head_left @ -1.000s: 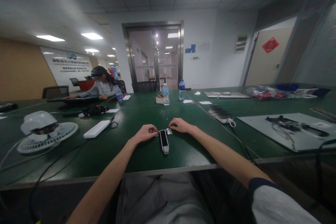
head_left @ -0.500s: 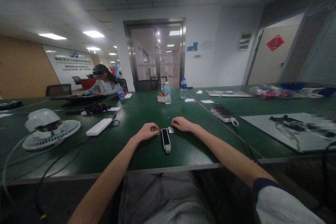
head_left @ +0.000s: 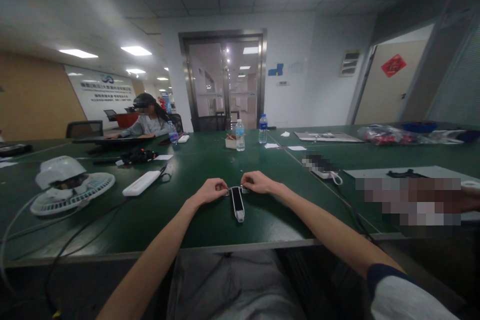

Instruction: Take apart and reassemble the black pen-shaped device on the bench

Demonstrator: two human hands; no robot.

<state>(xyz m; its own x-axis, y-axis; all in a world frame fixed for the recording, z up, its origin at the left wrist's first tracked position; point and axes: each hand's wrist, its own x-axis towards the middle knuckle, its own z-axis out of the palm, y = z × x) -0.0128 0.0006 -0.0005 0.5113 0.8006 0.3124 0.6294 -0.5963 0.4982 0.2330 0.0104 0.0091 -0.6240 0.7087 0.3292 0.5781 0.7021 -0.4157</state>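
We see the right hand [head_left: 258, 182] drawn in since a moment ago; its fingers now come down at the small metal bracket [head_left: 243, 189], and the left hand [head_left: 210, 191] meets it from the other side, so the two hands stand close together at one spot; whether either is clamped on the bracket or only touching it, we cannot tell. The bracket sits at the far end of a black-and-white oblong device [head_left: 237, 205], which lies flat on the green workbench [head_left: 210, 227], straight in front of us; a white desk fan [head_left: 71, 192] and a white bar [head_left: 141, 183] lie off to the left, well apart from the hands; a seated co-worker [head_left: 148, 127] works further along.
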